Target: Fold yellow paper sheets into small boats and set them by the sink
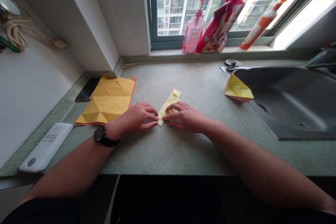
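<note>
A narrow strip of pale yellow folded paper [170,103] lies slantwise on the counter, with a small folded flap at its upper end. My left hand [139,116], wearing a black watch [100,134] at the wrist, has its curled fingertips on the strip's lower left edge. From the other side, my right hand [185,117] bends over the strip, its fingertips gripping it near the lower end and partly covering it. Just beyond my left wrist is a stack of creased orange-yellow paper sheets [112,94] with red edges.
A folded yellow-and-pink paper shape [238,89] sits by the rim of the dark sink [294,103]. At left are a white power bank [46,147] and a dark phone [88,89]. A pink pump bottle [194,31], red bag [222,24] and orange-white bottle [259,26] stand on the windowsill.
</note>
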`<state>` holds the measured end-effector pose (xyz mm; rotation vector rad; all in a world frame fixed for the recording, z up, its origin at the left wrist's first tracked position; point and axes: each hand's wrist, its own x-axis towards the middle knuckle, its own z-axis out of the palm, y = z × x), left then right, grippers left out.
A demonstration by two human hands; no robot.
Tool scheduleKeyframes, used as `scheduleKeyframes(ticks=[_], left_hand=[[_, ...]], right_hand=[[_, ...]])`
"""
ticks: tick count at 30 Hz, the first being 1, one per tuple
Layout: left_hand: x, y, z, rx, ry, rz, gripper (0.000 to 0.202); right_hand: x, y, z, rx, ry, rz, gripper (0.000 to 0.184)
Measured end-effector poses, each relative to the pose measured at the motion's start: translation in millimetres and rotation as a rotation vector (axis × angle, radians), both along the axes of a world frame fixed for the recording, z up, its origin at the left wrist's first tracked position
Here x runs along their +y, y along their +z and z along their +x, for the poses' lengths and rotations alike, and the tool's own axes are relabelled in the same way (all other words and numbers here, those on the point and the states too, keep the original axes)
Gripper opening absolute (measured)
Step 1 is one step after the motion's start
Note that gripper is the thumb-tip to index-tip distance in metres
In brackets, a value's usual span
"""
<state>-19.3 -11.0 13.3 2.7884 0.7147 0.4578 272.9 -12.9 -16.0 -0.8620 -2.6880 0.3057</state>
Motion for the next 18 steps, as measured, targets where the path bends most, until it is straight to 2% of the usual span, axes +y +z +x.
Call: scheduleKeyframes(ticks=[7, 9, 11, 14, 18], left_hand=[[0, -2.6, 0, 0.016, 0.045, -0.059, 0.016], [-1, -1.3, 1, 0.021, 0.048, -0.058, 0.019], [-3, -0.4, 3, 0.021, 0.056, -0.055, 0.023], [-4, 0.0, 4, 0.013, 0.105, -0.041, 0.03], [-4, 0.3, 2, 0.018, 0.205, -0.017, 0.029]], right_hand=[[4, 4.2, 6, 0.071, -0.014, -0.065, 0.026], [7, 6.2, 8, 0.128, -0.119, -0.046, 0.028], [11, 7.3, 12, 0.16, -0.295, 0.008, 0.029], [17, 5.6, 18, 0.117, -0.499, 0.068, 0.03], [22, -0.3, 22, -0.01, -0.484, 0.083, 0.029]])
